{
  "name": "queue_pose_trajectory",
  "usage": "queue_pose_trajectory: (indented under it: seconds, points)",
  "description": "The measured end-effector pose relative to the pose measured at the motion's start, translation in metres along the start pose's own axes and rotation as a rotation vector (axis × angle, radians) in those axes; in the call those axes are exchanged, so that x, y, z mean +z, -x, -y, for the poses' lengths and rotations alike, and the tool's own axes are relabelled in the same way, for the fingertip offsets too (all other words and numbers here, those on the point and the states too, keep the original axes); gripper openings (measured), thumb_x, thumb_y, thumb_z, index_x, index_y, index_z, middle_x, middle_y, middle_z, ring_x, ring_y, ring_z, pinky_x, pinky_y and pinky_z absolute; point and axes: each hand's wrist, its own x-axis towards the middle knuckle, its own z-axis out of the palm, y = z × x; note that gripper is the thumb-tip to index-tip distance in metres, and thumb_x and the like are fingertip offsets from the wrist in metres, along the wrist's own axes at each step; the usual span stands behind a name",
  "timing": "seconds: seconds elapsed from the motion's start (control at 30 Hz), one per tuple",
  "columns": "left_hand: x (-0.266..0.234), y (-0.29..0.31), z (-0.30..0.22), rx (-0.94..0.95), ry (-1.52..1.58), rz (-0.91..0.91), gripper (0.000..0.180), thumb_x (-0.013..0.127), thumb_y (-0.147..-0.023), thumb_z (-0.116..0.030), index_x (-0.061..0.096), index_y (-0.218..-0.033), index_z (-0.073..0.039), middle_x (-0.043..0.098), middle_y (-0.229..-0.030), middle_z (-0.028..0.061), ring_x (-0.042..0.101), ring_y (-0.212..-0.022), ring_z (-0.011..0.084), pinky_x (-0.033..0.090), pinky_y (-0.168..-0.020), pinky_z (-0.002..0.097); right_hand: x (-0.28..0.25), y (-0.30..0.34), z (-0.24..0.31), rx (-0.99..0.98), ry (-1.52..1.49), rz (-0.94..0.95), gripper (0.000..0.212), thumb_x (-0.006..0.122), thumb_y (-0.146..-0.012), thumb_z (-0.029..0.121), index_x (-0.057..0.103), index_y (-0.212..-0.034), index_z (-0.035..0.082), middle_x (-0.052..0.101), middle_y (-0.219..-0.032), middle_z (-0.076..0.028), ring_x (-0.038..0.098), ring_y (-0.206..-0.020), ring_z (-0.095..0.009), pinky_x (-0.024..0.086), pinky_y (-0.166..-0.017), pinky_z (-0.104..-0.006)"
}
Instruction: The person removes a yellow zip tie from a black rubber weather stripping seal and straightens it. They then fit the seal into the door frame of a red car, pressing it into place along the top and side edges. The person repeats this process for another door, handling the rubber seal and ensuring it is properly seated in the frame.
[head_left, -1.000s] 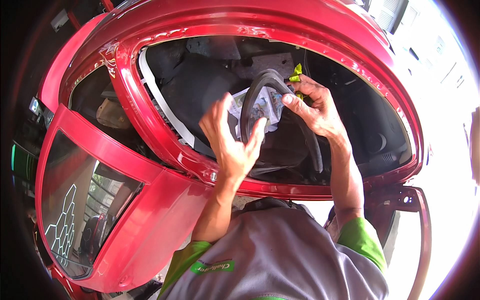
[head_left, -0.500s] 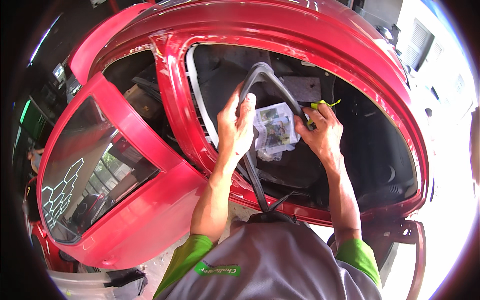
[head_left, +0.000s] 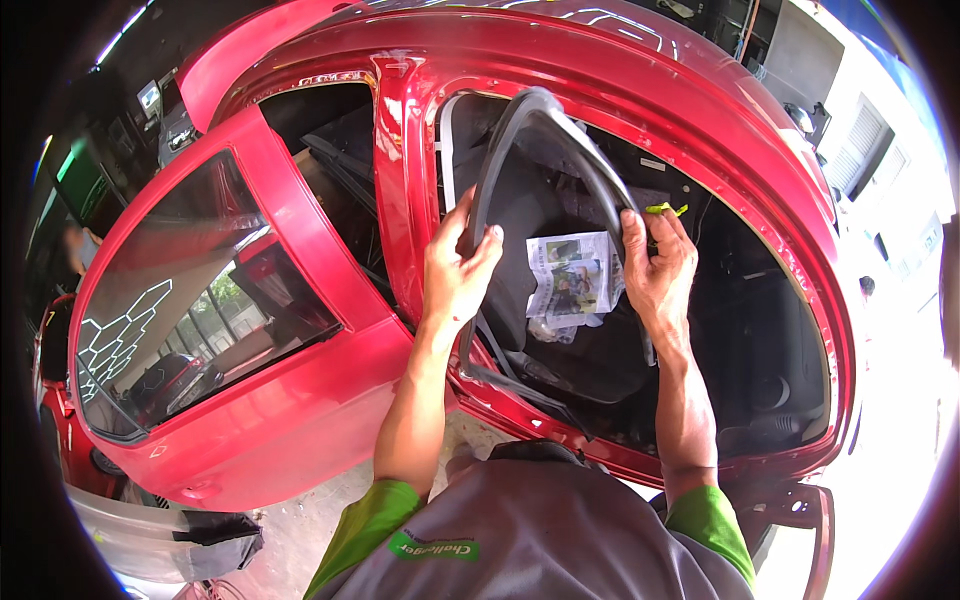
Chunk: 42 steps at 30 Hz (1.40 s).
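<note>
A black rubber door seal (head_left: 538, 104) arches in a tall loop in front of the red car's open doorway (head_left: 408, 180). My left hand (head_left: 458, 265) is closed round the left side of the loop, thumb raised along it. My right hand (head_left: 660, 275) grips the loop's right side between thumb and fingers. A small yellow-green strip (head_left: 666, 209) sticks out by the right fingers; how it is held is hidden. From my left hand the seal runs down to the door sill, where it bends right.
At the left stands an open red car door (head_left: 290, 400) with a dark window. Inside the doorway lies a printed paper (head_left: 572, 280) on a black surface. A clear plastic sheet (head_left: 130, 535) is at the lower left. A person (head_left: 82, 245) is in the far left background.
My hands have moved apart, and the seal's loop has grown wider and taller between them. My view has shifted, so the car and door sit differently in the picture.
</note>
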Motion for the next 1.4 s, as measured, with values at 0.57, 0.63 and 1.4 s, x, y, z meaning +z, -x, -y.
queue_pose_trajectory:
  seconds: [0.57,0.63,1.4]
  points:
    - [-0.022,0.017,0.029,0.019,0.003,0.025,0.052,0.068,-0.100,-0.009,0.053,-0.149,-0.003,0.062,-0.095,-0.0001,0.051,-0.070,0.0034,0.044,-0.062,0.0198,0.006,0.007,-0.003,0.008,0.014,-0.103,0.028,0.085,-0.087,0.021,0.074,-0.095,-0.004,0.064,-0.083,-0.013,0.064,-0.073,-0.024,0.052,-0.067,-0.0347]
    - [-0.024,0.015,0.030,0.105,-0.060,0.062,0.053,0.069,-0.096,0.000,0.053,-0.147,-0.001,0.062,-0.103,0.0018,0.054,-0.080,0.0053,0.049,-0.073,0.0212,-0.002,0.011,-0.008,0.030,0.011,-0.126,0.027,0.082,-0.089,0.020,0.073,-0.094,-0.005,0.064,-0.082,-0.013,0.064,-0.075,-0.025,0.052,-0.070,-0.0356]
    - [-0.050,0.044,0.086,-0.077,-0.086,-0.299,0.027,0.057,-0.108,-0.028,0.059,-0.125,-0.007,0.057,-0.076,-0.0028,0.053,-0.064,0.0065,0.045,-0.059,0.0247,-0.178,0.100,-0.094,0.258,0.252,-0.828,0.029,0.069,-0.097,0.027,0.068,-0.097,-0.002,0.062,-0.086,-0.008,0.056,-0.077,-0.016,0.048,-0.068,-0.0321]
